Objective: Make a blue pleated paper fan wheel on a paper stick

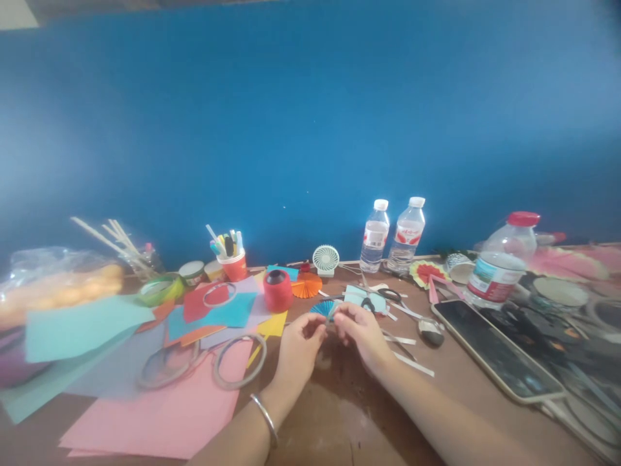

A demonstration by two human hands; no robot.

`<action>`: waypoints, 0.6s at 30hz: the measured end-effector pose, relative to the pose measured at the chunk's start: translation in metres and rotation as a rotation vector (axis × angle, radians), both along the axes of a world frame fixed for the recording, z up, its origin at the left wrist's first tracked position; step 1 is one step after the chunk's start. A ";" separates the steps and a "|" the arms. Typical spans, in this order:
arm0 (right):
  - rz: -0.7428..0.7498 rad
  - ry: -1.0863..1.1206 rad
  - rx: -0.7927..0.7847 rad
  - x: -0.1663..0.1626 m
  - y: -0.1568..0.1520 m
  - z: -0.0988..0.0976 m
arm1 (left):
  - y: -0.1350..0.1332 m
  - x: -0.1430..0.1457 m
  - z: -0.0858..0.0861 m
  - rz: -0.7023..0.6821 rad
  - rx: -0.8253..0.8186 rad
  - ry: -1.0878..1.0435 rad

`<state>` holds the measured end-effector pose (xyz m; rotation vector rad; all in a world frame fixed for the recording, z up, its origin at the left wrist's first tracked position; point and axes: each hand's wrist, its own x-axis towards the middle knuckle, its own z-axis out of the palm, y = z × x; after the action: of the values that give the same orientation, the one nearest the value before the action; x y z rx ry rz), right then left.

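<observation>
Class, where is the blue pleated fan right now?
In the head view, the blue pleated fan is slightly right of centre in the lower half, at the fingertips of the left hand and right hand, below the orange fan.

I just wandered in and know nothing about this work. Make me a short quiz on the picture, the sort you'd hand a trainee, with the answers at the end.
1. On which side is the silver bangle worn, the wearer's own left or right?
2. What colour is the pleated paper fan right by the fingertips of the left hand and right hand?
A) orange
B) blue
C) pink
3. Fill in the blank: the large bottle beside the phone has a ____ cap.

Key:
1. Left.
2. B.
3. Red.
</observation>
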<state>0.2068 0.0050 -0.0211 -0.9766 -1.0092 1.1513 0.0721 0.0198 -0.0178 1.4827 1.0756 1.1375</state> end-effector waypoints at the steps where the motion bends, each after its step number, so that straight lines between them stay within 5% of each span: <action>1: 0.034 0.079 0.015 0.001 0.000 -0.001 | 0.002 0.000 -0.001 0.002 -0.043 -0.037; 10: -0.056 0.092 -0.056 0.001 0.008 -0.004 | 0.002 0.003 -0.003 -0.036 -0.200 -0.177; 18: -0.125 -0.041 -0.069 0.002 0.005 0.001 | 0.003 0.001 -0.007 -0.060 -0.049 -0.022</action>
<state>0.2085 0.0099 -0.0197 -1.1060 -0.9324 1.0718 0.0733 0.0229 -0.0245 1.4515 1.0307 1.0754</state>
